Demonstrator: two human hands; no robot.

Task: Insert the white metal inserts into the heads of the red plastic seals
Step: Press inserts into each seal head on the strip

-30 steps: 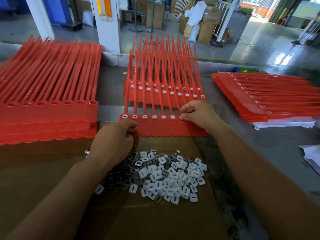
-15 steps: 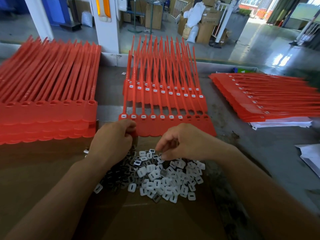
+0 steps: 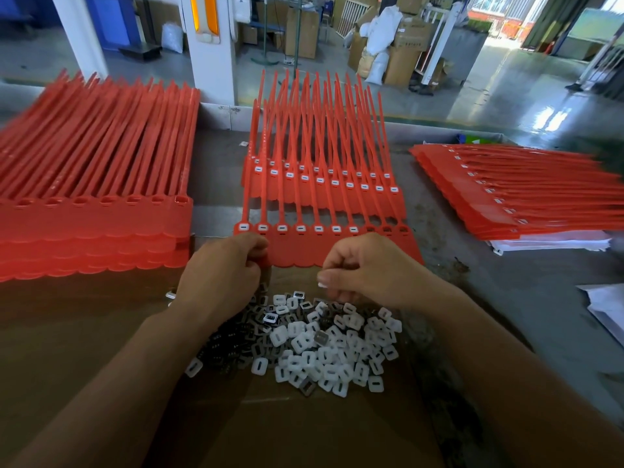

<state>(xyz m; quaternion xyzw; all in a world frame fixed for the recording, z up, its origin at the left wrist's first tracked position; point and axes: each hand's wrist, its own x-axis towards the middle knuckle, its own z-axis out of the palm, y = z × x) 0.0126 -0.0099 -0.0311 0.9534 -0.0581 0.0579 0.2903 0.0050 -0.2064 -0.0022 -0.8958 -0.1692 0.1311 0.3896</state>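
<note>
A strip of joined red plastic seals lies straight ahead of me, on top of other strips. Several of its heads on the left carry white inserts; the three heads at the right end look unfilled. My left hand grips the strip's near left corner. My right hand hovers just above a pile of white inserts, fingers curled, pinching a small white insert at the fingertips. The pile rests on a brown cardboard sheet.
A thick stack of red seals with unfilled heads sits to the left. Another red stack lies at the right on white paper. More paper shows at the right edge. Grey table surface lies between.
My right hand left the strip's heads, dropped to the insert pile and now lifts slightly with an insert pinched. My left hand stayed on the strip's corner.
</note>
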